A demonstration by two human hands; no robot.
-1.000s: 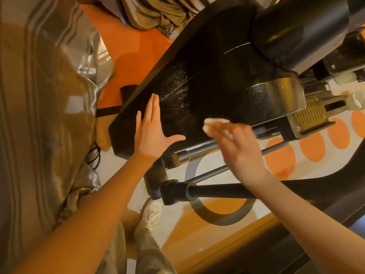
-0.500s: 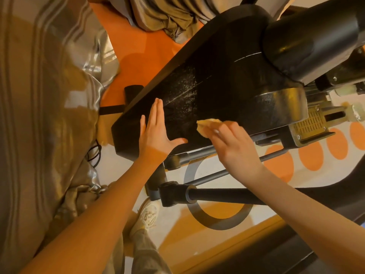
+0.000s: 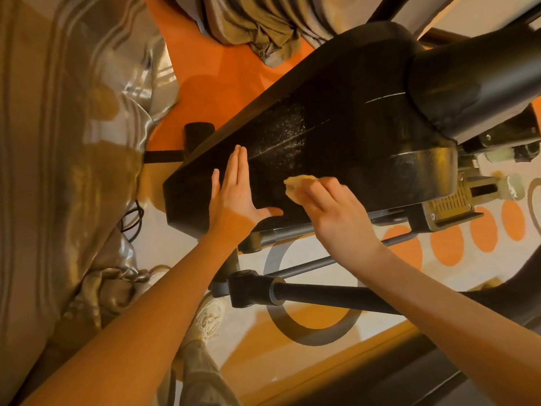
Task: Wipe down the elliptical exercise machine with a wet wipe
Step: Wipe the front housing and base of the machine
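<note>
The elliptical's black housing [image 3: 336, 112] runs diagonally from lower left to upper right, with a dusty, speckled patch at its middle. My left hand [image 3: 235, 197] lies flat on the housing's lower left part, fingers straight and together, thumb spread. My right hand [image 3: 330, 215] presses a crumpled pale wet wipe [image 3: 298, 183] against the housing's side, just right of my left thumb. The fingers cover most of the wipe; only its crumpled front end shows.
A black crank arm with its joint [image 3: 251, 288] crosses below my hands. Shiny striped curtain fabric [image 3: 58, 171] hangs on the left. The floor [image 3: 448, 244] has orange dots and a grey ring. My shoe [image 3: 207, 317] stands below. A metal grille bracket [image 3: 448, 203] sits at the right.
My right hand has slid the wipe leftward along the housing, closer to my left hand. My left hand has stayed flat in the same spot.
</note>
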